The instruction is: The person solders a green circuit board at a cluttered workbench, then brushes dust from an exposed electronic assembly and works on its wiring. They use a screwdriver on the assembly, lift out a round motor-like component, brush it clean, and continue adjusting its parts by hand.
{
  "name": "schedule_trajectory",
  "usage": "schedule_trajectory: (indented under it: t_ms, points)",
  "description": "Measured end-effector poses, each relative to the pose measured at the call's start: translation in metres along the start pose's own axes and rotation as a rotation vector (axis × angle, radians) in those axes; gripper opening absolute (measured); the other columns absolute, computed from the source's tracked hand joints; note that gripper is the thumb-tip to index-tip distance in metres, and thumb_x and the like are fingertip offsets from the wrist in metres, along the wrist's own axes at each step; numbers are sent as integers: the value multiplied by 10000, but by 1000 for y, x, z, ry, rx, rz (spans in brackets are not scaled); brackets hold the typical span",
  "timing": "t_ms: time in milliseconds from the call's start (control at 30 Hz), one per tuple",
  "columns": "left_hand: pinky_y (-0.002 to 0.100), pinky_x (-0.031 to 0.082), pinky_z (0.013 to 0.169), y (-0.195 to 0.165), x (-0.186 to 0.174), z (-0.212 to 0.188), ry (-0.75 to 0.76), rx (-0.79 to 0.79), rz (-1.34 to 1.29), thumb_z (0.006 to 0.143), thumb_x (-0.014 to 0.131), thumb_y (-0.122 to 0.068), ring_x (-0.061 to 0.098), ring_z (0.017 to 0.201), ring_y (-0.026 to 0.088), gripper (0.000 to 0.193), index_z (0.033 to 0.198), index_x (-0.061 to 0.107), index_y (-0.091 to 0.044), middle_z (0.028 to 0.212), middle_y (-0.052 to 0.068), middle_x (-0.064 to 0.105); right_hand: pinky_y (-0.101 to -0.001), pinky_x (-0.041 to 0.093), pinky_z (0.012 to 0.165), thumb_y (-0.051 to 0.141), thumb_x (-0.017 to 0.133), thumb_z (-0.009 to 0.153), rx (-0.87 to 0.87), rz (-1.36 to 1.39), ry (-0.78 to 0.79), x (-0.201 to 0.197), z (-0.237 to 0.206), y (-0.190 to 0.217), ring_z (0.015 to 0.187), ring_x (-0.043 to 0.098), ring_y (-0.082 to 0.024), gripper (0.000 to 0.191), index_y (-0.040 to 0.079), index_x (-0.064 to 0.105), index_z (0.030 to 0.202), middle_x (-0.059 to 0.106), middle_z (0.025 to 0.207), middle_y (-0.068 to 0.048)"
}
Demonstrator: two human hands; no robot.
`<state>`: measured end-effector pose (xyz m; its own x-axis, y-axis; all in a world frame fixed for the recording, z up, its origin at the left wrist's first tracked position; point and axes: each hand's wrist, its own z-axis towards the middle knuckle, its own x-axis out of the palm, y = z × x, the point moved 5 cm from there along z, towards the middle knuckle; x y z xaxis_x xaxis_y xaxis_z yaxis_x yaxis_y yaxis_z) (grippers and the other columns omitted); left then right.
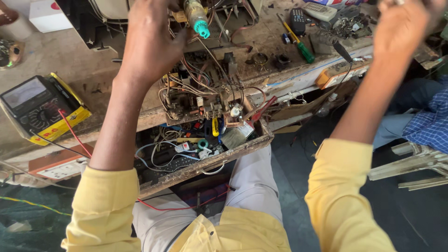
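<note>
At the top edge of the view, both hands raised and partly cut off. Left hand (149,42) seen from the back, fingers curled out of sight near a tube with a teal cap (196,17); grip impossible to judge. Right hand (403,25) cropped, fingers unseen. Below, circuit board (200,93) tangled in wires on the bench. Open wooden drawer (261,142) holding cables, tape roll, small parts. Yellow multimeter (39,109) well left.
</note>
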<state>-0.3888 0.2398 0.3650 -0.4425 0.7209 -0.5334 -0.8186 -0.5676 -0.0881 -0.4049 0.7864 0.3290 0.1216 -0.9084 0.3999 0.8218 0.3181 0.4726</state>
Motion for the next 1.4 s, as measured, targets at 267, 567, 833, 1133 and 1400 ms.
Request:
schedule_trajectory:
  t_ms: [267, 567, 833, 1133, 1400]
  points:
    - [489, 537, 889, 3, -13, -9, -177, -142, 38, 773, 863, 34, 622, 1115, 456, 667, 1325, 489, 12, 1279, 240, 573, -360, 622, 781, 171, 713, 1115, -281, -655, -191, 12, -110, -16, 835, 695, -190, 199, -4, 627, 1160, 690, 1130, -114]
    - [477, 539, 831, 3, -4, -7, -185, -206, 91, 776, 892, -23, 648, 1053, 429, 685, 1333, 494, -51, 1211, 194, 590, -399, 540, 911, -59, 625, 1029, -194, -1150, 159, 45, -134, -97, 1055, 681, -279, 208, -24, 694, 1222, 698, 1222, -163]
    - [512, 503, 766, 30, 18, -8, -127, -250, 167, 804, 802, 10, 640, 943, 444, 842, 1489, 318, 73, 1037, 240, 622, -414, 562, 869, -171, 562, 890, -76, -1402, 403, 43, -139, -130, 1041, 693, -372, 372, -38, 726, 1196, 702, 1264, -205]
    - [421, 575, 771, 46, 9, -9, -213, -244, -204, 829, 795, 17, 740, 829, 325, 452, 1233, 595, 30, 927, 165, 736, -463, 565, 987, 105, 755, 1030, -303, -1227, 245, 162, -117, -64, 1146, 692, -351, 307, -55, 694, 1284, 697, 1251, -221]
    - [304, 568, 672, 43, 10, -4, -242, -318, -363, 900, 783, 30, 752, 762, 169, 392, 1231, 573, 27, 907, 106, 760, -493, 549, 1089, 328, 922, 919, -460, -1137, 402, 318, -103, -105, 1321, 606, -386, 957, 55, 307, 1600, 529, 1472, -222]
